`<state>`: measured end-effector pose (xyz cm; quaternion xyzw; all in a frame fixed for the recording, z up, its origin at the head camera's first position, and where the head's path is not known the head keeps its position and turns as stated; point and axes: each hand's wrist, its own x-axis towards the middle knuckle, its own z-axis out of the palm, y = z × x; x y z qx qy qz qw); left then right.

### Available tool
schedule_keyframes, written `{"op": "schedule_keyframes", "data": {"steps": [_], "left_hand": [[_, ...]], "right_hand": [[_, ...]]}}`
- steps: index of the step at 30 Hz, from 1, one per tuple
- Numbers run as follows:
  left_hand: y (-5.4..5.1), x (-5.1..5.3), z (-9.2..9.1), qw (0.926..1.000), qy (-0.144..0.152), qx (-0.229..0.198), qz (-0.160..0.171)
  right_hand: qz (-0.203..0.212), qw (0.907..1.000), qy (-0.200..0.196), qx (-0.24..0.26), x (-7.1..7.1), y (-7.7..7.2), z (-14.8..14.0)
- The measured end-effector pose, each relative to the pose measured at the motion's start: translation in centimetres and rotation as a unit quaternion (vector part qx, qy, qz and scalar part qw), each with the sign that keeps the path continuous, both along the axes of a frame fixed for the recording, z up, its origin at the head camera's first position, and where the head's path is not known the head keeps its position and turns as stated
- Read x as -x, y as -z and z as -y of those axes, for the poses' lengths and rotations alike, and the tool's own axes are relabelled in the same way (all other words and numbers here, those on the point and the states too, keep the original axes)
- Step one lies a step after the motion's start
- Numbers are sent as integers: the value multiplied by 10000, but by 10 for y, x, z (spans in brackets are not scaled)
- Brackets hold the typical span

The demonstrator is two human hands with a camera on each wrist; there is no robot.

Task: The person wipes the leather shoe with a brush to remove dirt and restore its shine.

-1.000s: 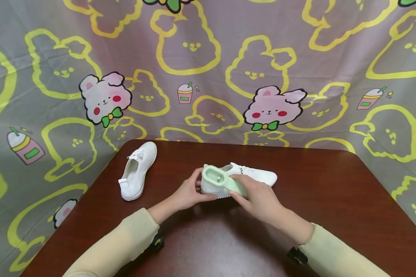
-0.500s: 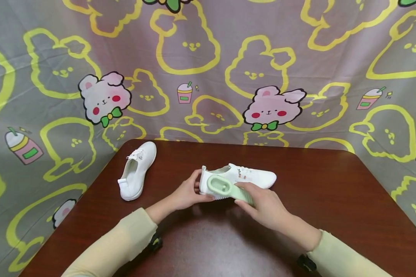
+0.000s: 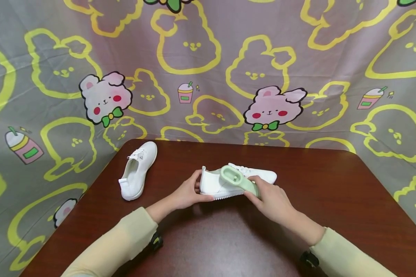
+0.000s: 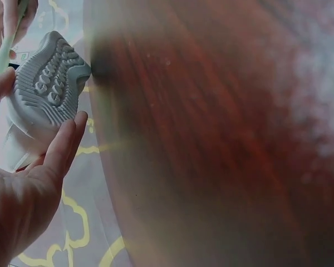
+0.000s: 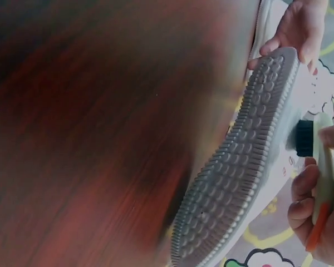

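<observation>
A white lace-up shoe (image 3: 211,185) is held on its heel end by my left hand (image 3: 186,193), thumb along the near side. In the right wrist view, its grey ridged sole (image 5: 245,158) faces the camera, apparently tilted off the table. My right hand (image 3: 273,200) grips the handle of a pale green shoe brush (image 3: 242,182). Dark bristles (image 5: 305,138) are against or very near the shoe's side, around its middle. From the left wrist, the left hand (image 4: 30,194) has fingers under the heel. An orange piece (image 5: 318,227) shows at the brush handle's end.
A second white shoe (image 3: 148,154) lies upright at the table's far left, toe pointing away. The dark reddish-brown table (image 3: 211,246) extends around the hands. Behind it hangs a cartoon-printed curtain (image 3: 215,88).
The brush in my right hand has travelled from the heel along the shoe's side toward the toe, dipping lower midway. My left hand and the shoe have barely moved.
</observation>
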<state>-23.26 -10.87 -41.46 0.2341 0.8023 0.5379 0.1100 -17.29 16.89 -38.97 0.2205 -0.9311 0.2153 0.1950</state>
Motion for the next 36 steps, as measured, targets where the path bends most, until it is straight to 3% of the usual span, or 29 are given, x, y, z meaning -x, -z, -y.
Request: {"op": "schedule_keyframes", "data": {"steps": [9,19,22,28,36], "left_hand": [[-1,0,0,9998,82,-144,71],[2,0,1,9999,3,66,146],[1,0,1,9999,9,81,93],[1,-1,0,9999,107,31,122],[1,-1,2,9991,51,194,381]], "right_hand": [[139,9959,-855,-264,-10,3,5],[204,9996,209,-65,6,0,-3],[254,9995,154,62,4,0,-3],[338,9984,-422,-187,-8,4,-5],[466,9979,440,8,-1,3,-28]]}}
